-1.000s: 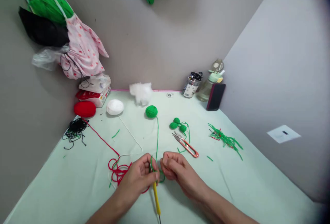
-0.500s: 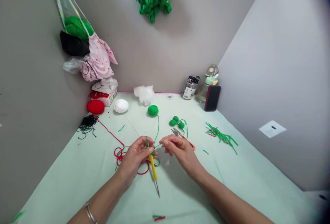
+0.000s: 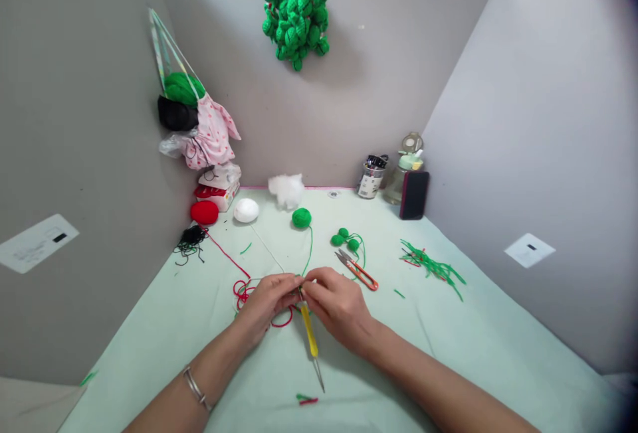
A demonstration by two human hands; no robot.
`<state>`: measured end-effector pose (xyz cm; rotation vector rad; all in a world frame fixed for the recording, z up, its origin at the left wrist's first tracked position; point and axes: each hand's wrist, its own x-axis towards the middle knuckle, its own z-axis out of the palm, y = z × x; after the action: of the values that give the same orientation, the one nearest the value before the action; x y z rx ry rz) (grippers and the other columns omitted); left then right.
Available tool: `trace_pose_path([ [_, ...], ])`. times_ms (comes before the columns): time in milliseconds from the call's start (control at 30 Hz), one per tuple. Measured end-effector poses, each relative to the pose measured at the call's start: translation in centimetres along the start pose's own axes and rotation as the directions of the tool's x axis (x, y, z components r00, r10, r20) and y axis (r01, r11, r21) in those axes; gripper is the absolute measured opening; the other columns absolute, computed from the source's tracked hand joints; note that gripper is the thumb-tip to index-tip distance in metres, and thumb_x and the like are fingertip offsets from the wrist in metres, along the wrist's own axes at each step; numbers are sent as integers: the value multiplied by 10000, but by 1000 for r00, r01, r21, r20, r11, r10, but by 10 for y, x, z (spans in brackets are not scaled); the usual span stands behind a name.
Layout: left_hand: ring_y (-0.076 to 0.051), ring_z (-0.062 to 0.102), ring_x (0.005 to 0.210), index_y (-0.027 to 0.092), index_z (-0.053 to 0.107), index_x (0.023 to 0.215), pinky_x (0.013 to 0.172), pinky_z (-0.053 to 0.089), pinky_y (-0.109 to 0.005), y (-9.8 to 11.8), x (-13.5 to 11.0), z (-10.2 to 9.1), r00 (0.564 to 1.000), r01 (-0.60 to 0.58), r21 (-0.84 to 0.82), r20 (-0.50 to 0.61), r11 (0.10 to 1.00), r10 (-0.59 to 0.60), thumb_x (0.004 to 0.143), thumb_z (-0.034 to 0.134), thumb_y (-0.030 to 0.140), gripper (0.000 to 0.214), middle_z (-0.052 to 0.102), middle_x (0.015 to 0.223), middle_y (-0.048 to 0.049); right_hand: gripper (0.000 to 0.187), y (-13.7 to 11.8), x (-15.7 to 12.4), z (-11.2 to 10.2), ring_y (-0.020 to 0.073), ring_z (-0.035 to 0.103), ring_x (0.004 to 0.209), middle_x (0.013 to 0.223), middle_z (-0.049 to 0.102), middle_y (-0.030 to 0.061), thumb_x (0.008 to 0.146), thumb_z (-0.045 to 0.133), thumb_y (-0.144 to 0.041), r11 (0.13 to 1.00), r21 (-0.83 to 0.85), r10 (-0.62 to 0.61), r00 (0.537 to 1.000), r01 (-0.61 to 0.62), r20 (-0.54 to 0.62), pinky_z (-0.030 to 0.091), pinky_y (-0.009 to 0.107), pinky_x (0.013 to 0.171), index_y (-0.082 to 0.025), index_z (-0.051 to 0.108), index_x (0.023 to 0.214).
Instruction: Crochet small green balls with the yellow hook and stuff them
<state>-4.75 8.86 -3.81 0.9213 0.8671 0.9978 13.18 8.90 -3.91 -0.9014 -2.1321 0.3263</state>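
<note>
My left hand [image 3: 266, 299] and my right hand [image 3: 339, 303] meet at the fingertips over the pale green table [image 3: 448, 353], both pinched closed. Between them sits the top of a yellow-handled crochet hook [image 3: 310, 335], whose metal end points toward me. A green yarn strand [image 3: 309, 257] runs from the fingers back to a small green yarn ball [image 3: 302, 218]. Which hand holds the hook and which the strand is hard to make out. Loose red yarn [image 3: 244, 292] lies in loops under my left hand.
Orange-handled snips [image 3: 357, 270] and three small green crocheted balls [image 3: 345, 239] lie just beyond my right hand. Farther back are a red ball [image 3: 204, 212], white ball [image 3: 246, 210], stuffing [image 3: 286, 190], black yarn [image 3: 189, 242], green scraps [image 3: 433, 267], a bottle [image 3: 405, 171] and phone [image 3: 414, 194].
My right hand has moved left so its fingertips now touch my left hand's at the hook. The view has tilted up and back, showing more wall.
</note>
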Motion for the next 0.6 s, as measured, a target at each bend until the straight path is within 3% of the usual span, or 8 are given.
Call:
trace_pose_path([
  [67,-200,684,791,129,737,716,841,544,-322,-2,-1,0,1000,4,-12,-1,1000,-4,771,863,434,335,723,752,-64,278,0,-5,-2,197,621,812,977,746,97,1023,481,-205,997,-47,-67,997,69,32,486,330,740,-242,730,905],
  [200,-174,680,762,135,715,744,827,550,-300,-5,0,0,1000,4,-23,-6,1000,-4,679,936,412,360,715,755,-48,267,5,-10,-5,198,622,828,965,742,97,1019,510,-211,997,-55,-59,997,61,41,474,317,723,-240,732,876],
  [433,-156,688,721,188,590,738,799,571,-299,-9,-2,5,995,-81,11,-65,997,81,656,937,452,444,704,742,3,151,15,-7,0,173,653,786,941,692,70,992,604,-216,996,62,58,997,-61,47,502,277,683,-230,754,1000],
  [600,-159,707,695,202,572,774,809,591,-321,-13,0,5,993,-97,30,-65,995,98,662,922,501,473,700,704,24,97,18,-3,4,166,647,761,874,664,39,942,666,-163,971,159,173,983,-181,67,511,277,686,-206,752,926],
])
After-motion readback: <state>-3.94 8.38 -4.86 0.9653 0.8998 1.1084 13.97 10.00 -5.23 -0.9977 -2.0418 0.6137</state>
